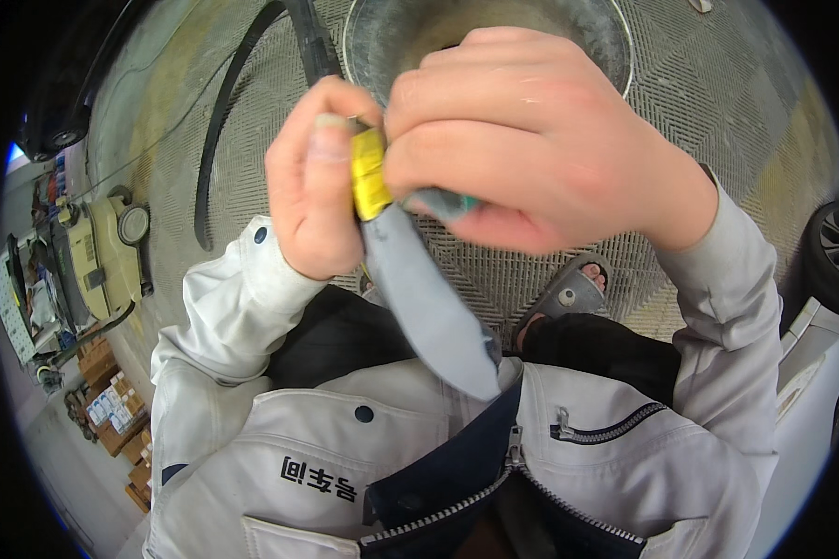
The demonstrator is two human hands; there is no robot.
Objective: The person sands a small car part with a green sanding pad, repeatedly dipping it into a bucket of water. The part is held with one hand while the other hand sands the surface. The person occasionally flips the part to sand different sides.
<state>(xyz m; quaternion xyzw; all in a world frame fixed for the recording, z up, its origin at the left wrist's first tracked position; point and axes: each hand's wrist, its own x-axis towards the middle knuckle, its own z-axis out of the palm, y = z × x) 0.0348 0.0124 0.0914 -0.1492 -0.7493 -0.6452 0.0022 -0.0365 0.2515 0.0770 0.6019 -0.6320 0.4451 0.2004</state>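
My left hand (pixel 317 182) is closed, with the thumb pressed on the upper end of a long grey strip (pixel 429 298). A shiny yellow band (pixel 369 175) wraps that end. The strip hangs down toward my jacket and curves to the right, slightly blurred. My right hand (pixel 531 140) is also closed, its fingers bent against the yellow band's right side. Under its fingers shows a small teal-green bit (pixel 447 202), blurred and mostly covered. What the right fingertips pinch is hidden behind the hand.
A round grey basin (pixel 615 56) stands on the ribbed floor beyond my hands. A black curved strap (pixel 216 130) lies to the left. Farther left are a beige wheeled machine (pixel 93 252) and cardboard boxes (pixel 116 415). At the right edge is a car wheel (pixel 830 247).
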